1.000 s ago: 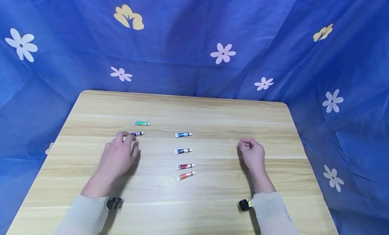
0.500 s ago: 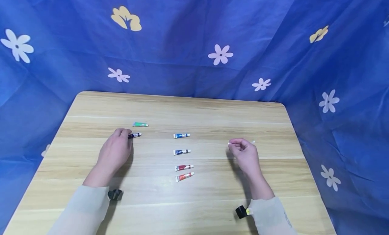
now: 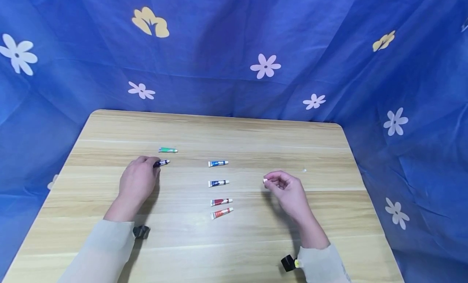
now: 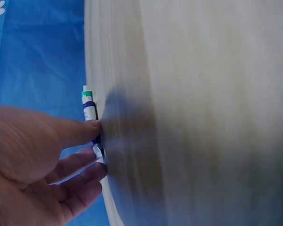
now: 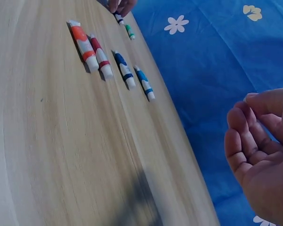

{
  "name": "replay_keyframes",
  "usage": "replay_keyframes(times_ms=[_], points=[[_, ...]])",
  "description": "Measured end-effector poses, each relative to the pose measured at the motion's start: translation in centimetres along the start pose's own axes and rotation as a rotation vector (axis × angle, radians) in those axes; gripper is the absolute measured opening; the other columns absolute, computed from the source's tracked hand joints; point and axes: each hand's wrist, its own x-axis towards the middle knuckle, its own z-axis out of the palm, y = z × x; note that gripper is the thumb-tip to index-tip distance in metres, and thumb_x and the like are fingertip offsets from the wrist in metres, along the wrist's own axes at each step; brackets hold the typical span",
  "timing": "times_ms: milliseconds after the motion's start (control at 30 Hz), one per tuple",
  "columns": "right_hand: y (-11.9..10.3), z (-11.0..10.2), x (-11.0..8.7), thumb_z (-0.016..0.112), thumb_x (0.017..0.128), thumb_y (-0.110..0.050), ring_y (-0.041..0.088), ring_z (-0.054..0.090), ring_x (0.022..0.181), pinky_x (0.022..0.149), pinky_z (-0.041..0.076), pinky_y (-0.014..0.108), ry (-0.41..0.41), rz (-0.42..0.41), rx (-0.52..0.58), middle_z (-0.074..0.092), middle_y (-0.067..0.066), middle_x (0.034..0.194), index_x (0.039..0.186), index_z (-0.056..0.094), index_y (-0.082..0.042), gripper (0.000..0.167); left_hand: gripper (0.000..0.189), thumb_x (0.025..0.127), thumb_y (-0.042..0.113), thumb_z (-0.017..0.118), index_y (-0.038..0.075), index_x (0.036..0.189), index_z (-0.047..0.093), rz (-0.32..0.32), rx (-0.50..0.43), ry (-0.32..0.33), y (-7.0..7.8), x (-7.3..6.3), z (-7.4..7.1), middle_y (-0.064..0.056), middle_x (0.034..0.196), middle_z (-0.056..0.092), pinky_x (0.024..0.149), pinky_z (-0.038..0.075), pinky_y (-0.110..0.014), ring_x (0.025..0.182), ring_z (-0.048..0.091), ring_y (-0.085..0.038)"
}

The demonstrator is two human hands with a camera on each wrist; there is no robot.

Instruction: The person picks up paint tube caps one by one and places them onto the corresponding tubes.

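Note:
My left hand [image 3: 138,179] pinches the crimped end of a dark purple paint tube [image 3: 162,163] lying at the left of the table. In the left wrist view, the thumb and fingers close around that purple tube [image 4: 89,113], its white cap end pointing away. My right hand [image 3: 289,193] is held over the right-centre of the table, a small white piece [image 3: 265,180] between thumb and index fingertip. Only a sliver of the white piece [image 5: 247,97] shows in the right wrist view; I cannot tell what it is. A green paint tube [image 3: 168,150] lies just beyond the purple one.
Down the middle of the wooden table [image 3: 234,250] lie a light blue tube [image 3: 218,164], a dark blue tube [image 3: 218,183], a dark red tube [image 3: 221,202] and an orange-red tube [image 3: 222,213]. A tiny whitish speck [image 3: 304,170] is on the right. A blue flowered curtain [image 3: 219,39] surrounds the table.
My right hand has moved left and slightly nearer, bringing the small white piece into sight and uncovering the whitish speck. My left hand has settled its fingers on the purple tube's end.

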Motion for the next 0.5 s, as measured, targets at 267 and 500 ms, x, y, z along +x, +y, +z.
replay_keyframes(times_ms=[267,500], points=[[-0.67,0.30,-0.50,0.078,0.097,-0.004,0.024,0.072,0.087,0.074,0.054,0.019,-0.026,-0.039,-0.020,0.077,0.014,0.096,0.109,0.079,-0.006,0.012,0.016,0.097,0.003,0.073,-0.006,0.110,0.073,0.028,-0.022,0.035,-0.49,0.01,0.39,-0.034,0.109,0.071,0.086,0.054,-0.064,0.096,0.067,-0.052],[-0.84,0.68,-0.55,0.078,0.096,-0.002,0.009,0.069,0.082,0.074,0.054,0.019,-0.032,-0.058,-0.016,0.078,0.014,0.097,0.109,0.079,-0.005,0.013,0.019,0.099,0.005,0.067,-0.011,0.108,0.068,0.022,-0.009,0.041,0.18,-0.21,0.28,-0.036,0.105,0.070,0.086,0.051,-0.062,0.094,0.066,-0.052]])
